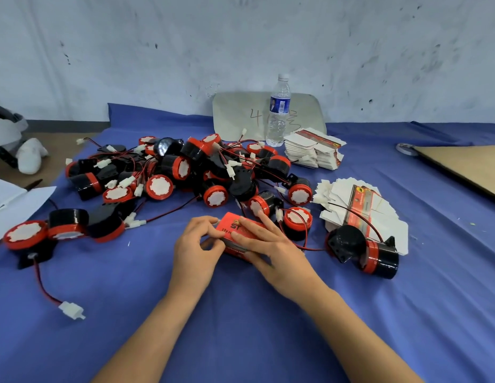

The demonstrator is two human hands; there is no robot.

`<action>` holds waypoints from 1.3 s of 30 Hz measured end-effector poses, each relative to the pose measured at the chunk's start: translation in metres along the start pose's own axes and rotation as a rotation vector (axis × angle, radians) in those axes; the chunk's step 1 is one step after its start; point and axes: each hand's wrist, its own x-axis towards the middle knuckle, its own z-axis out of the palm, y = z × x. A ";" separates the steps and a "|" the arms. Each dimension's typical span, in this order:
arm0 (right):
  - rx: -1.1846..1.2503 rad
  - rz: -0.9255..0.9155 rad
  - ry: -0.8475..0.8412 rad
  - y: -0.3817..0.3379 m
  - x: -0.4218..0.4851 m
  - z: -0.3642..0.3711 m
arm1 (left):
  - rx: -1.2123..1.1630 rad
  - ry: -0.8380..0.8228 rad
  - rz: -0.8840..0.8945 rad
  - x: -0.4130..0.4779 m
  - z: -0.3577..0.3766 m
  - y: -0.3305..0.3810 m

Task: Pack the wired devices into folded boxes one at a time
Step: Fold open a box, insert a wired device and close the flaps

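Red box [227, 227], left hand [196, 244] pinching its end, right hand [271, 241] pressing flat on top

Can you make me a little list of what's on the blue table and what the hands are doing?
surface: blue cloth
held item: red box, between both hands
left hand: fingers curled, pinching the box's left end
right hand: fingers straight, lying across the box's top
pile behind the hands: black-and-red wired devices, tangled together
flat boxes: fanned stack on the right
water bottle: upright at the back
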 end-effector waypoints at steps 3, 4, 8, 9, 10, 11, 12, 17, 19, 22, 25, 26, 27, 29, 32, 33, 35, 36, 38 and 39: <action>-0.025 -0.015 0.119 -0.007 -0.006 0.007 | 0.019 0.003 0.035 -0.002 0.000 0.000; -0.050 -0.031 0.164 -0.008 -0.007 0.009 | 0.053 -0.003 0.067 -0.002 0.000 -0.001; -0.161 -0.076 0.279 -0.009 -0.010 0.016 | 0.135 -0.106 0.133 -0.004 -0.001 0.002; -0.175 -0.079 0.280 -0.009 -0.009 0.015 | 0.136 -0.139 0.136 -0.005 -0.002 0.003; -0.173 -0.078 0.282 -0.008 -0.009 0.014 | 0.127 -0.172 0.129 -0.004 -0.003 0.004; -0.138 -0.066 0.292 -0.008 -0.010 0.014 | 0.103 -0.202 0.110 -0.005 -0.004 0.005; -0.059 -0.035 0.311 -0.009 -0.011 0.012 | 0.064 -0.226 0.080 -0.005 -0.006 0.006; 0.556 0.318 0.451 -0.009 -0.016 -0.001 | -0.069 -0.405 -0.032 -0.009 -0.010 0.012; 0.733 0.367 0.449 -0.007 -0.016 -0.003 | -0.145 -0.404 -0.047 -0.011 -0.007 0.017; 0.892 0.360 0.475 -0.012 -0.015 -0.004 | -0.323 -0.376 -0.114 -0.014 -0.002 0.022; 0.886 0.319 0.484 -0.019 -0.015 -0.001 | -0.289 -0.354 -0.140 -0.018 0.002 0.023; 0.859 0.314 0.503 -0.021 -0.015 0.001 | -0.261 -0.360 -0.132 -0.020 0.002 0.025; 0.835 0.318 0.537 -0.024 -0.015 0.002 | -0.244 -0.370 -0.125 -0.022 0.004 0.027; 0.799 0.338 0.621 -0.027 -0.015 0.004 | -0.235 -0.382 -0.113 -0.027 0.007 0.031; 0.726 0.343 0.716 -0.028 -0.015 0.000 | -0.241 -0.355 -0.095 -0.031 0.012 0.037; 0.698 0.334 0.728 -0.028 -0.014 -0.002 | -0.245 -0.340 -0.090 -0.032 0.014 0.039; 0.659 0.330 0.730 -0.027 -0.012 -0.005 | -0.250 -0.309 -0.076 -0.031 0.015 0.041; 0.650 0.332 0.726 -0.027 -0.011 -0.006 | -0.256 -0.298 -0.071 -0.031 0.016 0.042; 0.654 0.328 0.721 -0.026 -0.010 -0.008 | -0.273 -0.286 -0.071 -0.032 0.017 0.043; 0.661 0.323 0.722 -0.026 -0.010 -0.008 | -0.278 -0.283 -0.074 -0.032 0.018 0.043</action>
